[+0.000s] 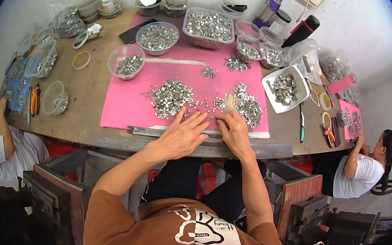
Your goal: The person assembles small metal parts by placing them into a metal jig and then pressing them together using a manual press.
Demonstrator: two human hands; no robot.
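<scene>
My left hand (183,136) lies palm down at the near edge of a pink mat (121,102), fingers stretched and slightly apart. A few small shiny metal pieces lie by its fingertips, and a heap of them (170,98) rests just beyond. My right hand (234,128) is closed, with thumb and forefinger low over the mat. What looks like a tan-bristled brush (229,102) juts out past its fingers; its grip is hidden. Right beside that hand lies a second heap of metal pieces (247,107). A metal strip (146,131) runs along the mat's front edge.
Tubs of metal pieces, including a square tub (208,26) and a round tub (157,38), line the mat's far side. A white tray (286,89), a green-handled toothbrush (301,122) and pliers (327,129) lie rightward. Co-workers sit at left (4,139) and right (361,169).
</scene>
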